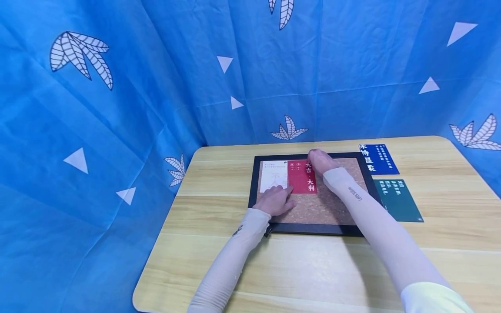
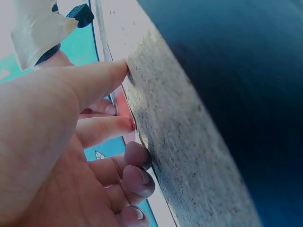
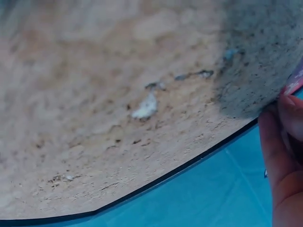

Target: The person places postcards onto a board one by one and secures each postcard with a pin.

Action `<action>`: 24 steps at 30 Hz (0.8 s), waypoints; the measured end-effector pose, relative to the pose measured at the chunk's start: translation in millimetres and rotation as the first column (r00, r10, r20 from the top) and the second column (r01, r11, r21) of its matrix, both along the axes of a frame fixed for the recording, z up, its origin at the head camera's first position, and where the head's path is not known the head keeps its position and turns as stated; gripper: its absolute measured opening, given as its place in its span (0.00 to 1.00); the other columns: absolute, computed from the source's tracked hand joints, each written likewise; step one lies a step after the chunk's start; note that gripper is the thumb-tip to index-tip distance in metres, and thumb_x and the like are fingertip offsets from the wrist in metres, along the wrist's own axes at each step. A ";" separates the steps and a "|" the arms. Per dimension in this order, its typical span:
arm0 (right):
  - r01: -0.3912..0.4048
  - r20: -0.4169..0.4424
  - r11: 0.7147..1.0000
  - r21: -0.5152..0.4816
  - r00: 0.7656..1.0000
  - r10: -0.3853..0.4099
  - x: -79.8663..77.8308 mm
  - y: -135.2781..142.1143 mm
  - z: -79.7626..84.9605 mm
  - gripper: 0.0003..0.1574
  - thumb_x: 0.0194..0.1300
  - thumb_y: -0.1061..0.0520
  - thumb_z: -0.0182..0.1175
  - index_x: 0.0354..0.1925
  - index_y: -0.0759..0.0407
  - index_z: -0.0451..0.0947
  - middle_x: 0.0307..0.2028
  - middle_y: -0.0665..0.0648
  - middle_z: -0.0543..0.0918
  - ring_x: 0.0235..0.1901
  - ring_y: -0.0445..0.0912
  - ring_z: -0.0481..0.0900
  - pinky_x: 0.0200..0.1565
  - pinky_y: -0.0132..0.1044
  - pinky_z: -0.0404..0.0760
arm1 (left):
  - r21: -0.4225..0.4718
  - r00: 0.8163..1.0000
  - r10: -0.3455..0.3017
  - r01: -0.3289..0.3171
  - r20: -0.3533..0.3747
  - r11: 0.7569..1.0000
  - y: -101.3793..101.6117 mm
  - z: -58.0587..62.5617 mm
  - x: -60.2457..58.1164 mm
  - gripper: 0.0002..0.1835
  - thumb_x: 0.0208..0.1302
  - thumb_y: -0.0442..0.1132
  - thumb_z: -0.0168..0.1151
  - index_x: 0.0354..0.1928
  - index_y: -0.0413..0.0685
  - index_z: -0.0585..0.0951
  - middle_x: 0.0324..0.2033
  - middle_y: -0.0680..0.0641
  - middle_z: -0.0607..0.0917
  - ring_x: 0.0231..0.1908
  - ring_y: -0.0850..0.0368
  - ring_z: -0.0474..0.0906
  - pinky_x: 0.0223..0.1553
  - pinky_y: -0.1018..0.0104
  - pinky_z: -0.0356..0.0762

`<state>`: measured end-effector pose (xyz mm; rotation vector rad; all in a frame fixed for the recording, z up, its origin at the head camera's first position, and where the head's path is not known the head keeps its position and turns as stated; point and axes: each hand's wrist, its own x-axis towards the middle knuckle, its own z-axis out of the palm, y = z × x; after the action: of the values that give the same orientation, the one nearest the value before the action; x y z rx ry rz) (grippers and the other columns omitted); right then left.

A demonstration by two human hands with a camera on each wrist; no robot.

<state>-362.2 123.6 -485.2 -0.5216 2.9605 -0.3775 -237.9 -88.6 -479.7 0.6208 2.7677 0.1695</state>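
Observation:
A black-framed cork board [image 1: 309,213] lies on the table. A white card [image 1: 268,169] and a red card [image 1: 299,178] with white characters lie side by side on its cork. My left hand [image 1: 274,201] rests across the lower edges of both cards. In the left wrist view its index finger [image 2: 106,130] touches the red card's edge, and the thumb [image 2: 109,75] rests on the cork. My right hand [image 1: 322,161] is at the red card's upper right corner. Its fingertips [image 3: 289,111] are close together there; anything between them is hidden.
Right of the board lie a blue card [image 1: 381,158] and a green card [image 1: 399,200], both printed with white characters. A small dark dot marks the white card's upper right corner. A blue patterned curtain [image 1: 258,65] hangs behind the wooden table [image 1: 305,269].

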 end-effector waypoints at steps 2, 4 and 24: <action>-0.007 -0.007 1.000 0.019 1.000 0.007 2.4 0.6 -1.3 0.09 0.66 0.72 0.57 0.41 0.63 0.82 0.41 0.63 0.85 0.40 0.53 0.84 0.45 0.44 0.86 | 0.000 1.000 0.002 -0.002 0.004 1.000 1.3 -0.6 0.1 0.34 0.76 0.59 0.56 0.78 0.55 0.67 0.55 0.46 0.85 0.51 0.53 0.78 0.58 0.58 0.79; -0.025 -0.026 0.998 0.056 0.999 0.027 5.4 1.5 -2.7 0.09 0.67 0.71 0.58 0.44 0.66 0.81 0.43 0.63 0.84 0.42 0.54 0.86 0.47 0.45 0.87 | -0.002 1.000 0.000 0.000 0.006 1.000 2.6 -1.7 0.2 0.34 0.76 0.59 0.55 0.78 0.56 0.67 0.56 0.47 0.85 0.51 0.54 0.78 0.58 0.58 0.79; -0.047 -0.100 0.988 0.144 0.993 0.062 23.1 0.5 4.7 0.13 0.69 0.68 0.58 0.50 0.70 0.82 0.48 0.66 0.84 0.51 0.61 0.83 0.56 0.52 0.85 | -0.003 1.000 0.012 -0.012 0.014 1.000 -0.5 2.0 1.0 0.36 0.75 0.61 0.56 0.79 0.56 0.66 0.47 0.48 0.84 0.44 0.55 0.75 0.48 0.61 0.76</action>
<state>-339.2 124.0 -480.5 -0.6217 3.0347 -0.1367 -236.9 -89.1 -477.7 0.6005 2.7578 0.1719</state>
